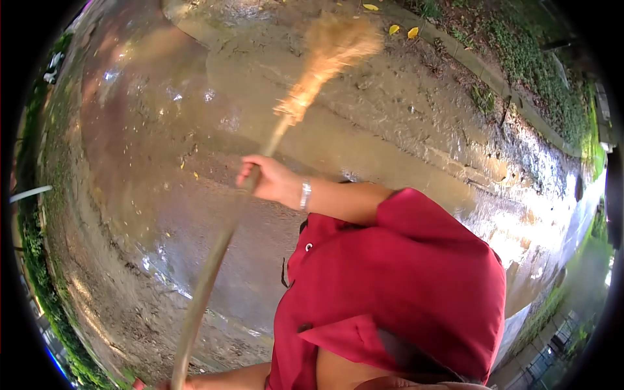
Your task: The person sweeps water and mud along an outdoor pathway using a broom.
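Observation:
A broom (pixel 208 270) with a long wooden handle and straw bristles runs slantwise across the view. My right hand (pixel 272 180), with a silver band at the wrist, is wrapped round the handle a little below the bristles. Lower down, my left hand (pixel 192 382) is at the handle's other end, mostly cut off by the bottom edge of the view. The straw head (pixel 338 49) is smeared by motion and overlaps the wet, muddy ground.
Muddy paved ground (pixel 240 130) with shiny wet patches spreads all around. Yellow leaves (pixel 413 32) lie near a low kerb (pixel 481 71) with green plants (pixel 526 58) beyond it. Bright sunlight glares off water (pixel 539 188) at the right.

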Available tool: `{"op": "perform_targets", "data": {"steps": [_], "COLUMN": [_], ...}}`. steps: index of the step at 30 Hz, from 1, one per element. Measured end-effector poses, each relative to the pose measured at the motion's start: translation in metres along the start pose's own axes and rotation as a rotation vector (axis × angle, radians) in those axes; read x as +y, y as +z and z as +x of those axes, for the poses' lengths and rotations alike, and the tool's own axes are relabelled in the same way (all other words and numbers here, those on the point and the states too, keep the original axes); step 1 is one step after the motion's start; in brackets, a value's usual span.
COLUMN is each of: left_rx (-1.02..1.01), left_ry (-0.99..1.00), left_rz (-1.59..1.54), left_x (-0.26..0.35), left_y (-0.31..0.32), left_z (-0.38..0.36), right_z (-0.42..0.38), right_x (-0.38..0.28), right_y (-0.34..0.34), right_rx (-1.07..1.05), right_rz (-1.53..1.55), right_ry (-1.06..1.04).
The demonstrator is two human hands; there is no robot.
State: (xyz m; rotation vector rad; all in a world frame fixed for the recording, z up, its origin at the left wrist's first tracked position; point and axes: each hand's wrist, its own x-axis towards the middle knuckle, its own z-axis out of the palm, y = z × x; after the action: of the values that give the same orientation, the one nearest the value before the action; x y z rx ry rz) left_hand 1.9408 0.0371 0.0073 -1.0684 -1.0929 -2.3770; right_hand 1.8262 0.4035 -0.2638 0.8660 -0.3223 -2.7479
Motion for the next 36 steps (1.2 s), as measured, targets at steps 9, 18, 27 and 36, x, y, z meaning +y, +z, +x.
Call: {"op": "perform_targets", "data": {"steps": [9, 18, 27, 36], "left_rx": [0.528, -0.018, 0.012, -0.119], "left_ry": [-0.627, -1.003, -0.527, -0.145], "left_rz": [-0.226, -0.406, 0.273, 0.394], "left_x": [-0.279, -0.468, -0.371, -0.376], "left_y": [-0.12, -0.074, -0.17, -0.132], "left_z": [0.009, 0.115, 0.369, 0.431], "right_z": [-0.004, 0.081, 0.453, 0.568], "right_x": [-0.165, -0.245, -0.132, -0.114], "right_y": [-0.227, -0.242, 0.071, 0.333], "right_rx": [0.432, 0.867, 0.287, -0.162], "right_rz": [-0.39, -1.703, 0.273, 0.322], "right_ry": [-0.732, -0.764, -0.041, 0.24]}}
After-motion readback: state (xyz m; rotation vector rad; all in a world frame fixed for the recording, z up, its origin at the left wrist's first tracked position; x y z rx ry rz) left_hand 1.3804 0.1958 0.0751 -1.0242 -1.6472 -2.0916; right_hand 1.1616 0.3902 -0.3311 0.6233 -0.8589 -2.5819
